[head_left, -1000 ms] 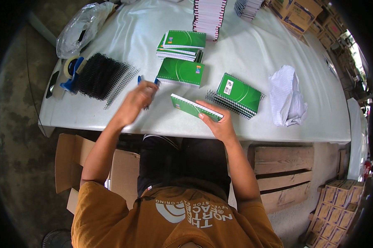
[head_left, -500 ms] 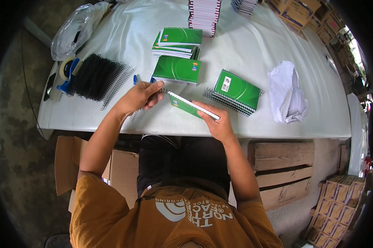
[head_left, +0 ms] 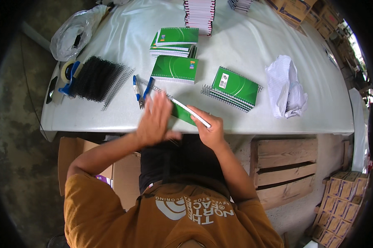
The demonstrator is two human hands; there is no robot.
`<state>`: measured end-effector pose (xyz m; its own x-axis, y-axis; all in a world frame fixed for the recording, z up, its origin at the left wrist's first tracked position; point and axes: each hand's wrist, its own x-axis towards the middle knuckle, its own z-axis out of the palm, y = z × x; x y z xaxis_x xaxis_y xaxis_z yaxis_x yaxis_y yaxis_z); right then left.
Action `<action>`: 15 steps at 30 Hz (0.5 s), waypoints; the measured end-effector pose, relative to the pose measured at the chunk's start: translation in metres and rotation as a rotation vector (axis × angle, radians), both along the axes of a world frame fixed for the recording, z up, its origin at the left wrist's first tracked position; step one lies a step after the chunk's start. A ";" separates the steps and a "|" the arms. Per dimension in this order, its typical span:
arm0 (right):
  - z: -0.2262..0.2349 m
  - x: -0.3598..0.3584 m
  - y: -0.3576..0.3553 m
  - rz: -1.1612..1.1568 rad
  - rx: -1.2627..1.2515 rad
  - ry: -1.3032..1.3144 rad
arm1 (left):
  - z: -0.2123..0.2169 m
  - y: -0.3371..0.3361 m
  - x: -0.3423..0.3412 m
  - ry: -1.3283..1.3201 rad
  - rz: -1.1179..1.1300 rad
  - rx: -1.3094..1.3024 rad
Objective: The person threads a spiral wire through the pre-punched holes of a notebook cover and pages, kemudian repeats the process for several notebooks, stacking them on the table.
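My right hand (head_left: 211, 127) grips a green-covered notebook (head_left: 182, 115) by its right end, tilted with the white page edge up. A spiral wire coil (head_left: 156, 87) sticks out past the notebook's far left end. My left hand (head_left: 155, 118), smeared by motion, is open with fingers stretched out beside that end; it partly covers the notebook. Blue-handled pliers (head_left: 141, 91) lie on the table just beyond my left hand. Farther off are a green notebook stack (head_left: 175, 69) and a second pile (head_left: 177, 37). Several notebooks with coils (head_left: 236, 87) lie to the right.
Black spiral coils (head_left: 98, 78) lie at the left beside a blue tape dispenser (head_left: 69, 78) and a clear plastic bag (head_left: 76, 35). A white crumpled bag (head_left: 286, 89) is at the right. A tall notebook stack (head_left: 199, 17) stands at the back. Below are a cardboard box (head_left: 126, 177) and a wooden pallet (head_left: 283, 165).
My left hand has let go at the coil, opened, and moved nearer and to the right, uncovering the pliers. My right hand still holds the notebook, shifted slightly nearer and left.
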<state>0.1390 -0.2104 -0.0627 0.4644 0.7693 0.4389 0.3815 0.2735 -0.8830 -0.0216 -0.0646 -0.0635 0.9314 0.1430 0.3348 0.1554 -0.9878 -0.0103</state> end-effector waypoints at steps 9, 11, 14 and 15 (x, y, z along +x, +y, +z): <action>-0.003 -0.016 -0.003 0.042 0.125 -0.246 | -0.023 -0.001 -0.014 -0.135 -0.205 0.064; -0.006 -0.015 -0.010 0.006 0.139 -0.264 | -0.013 -0.013 -0.021 -0.117 -0.412 0.132; -0.001 -0.021 -0.001 0.113 0.176 -0.302 | -0.034 0.047 -0.004 -0.569 -0.196 0.127; 0.001 -0.024 0.002 0.150 0.198 -0.332 | -0.047 0.068 -0.005 -0.674 -0.088 0.073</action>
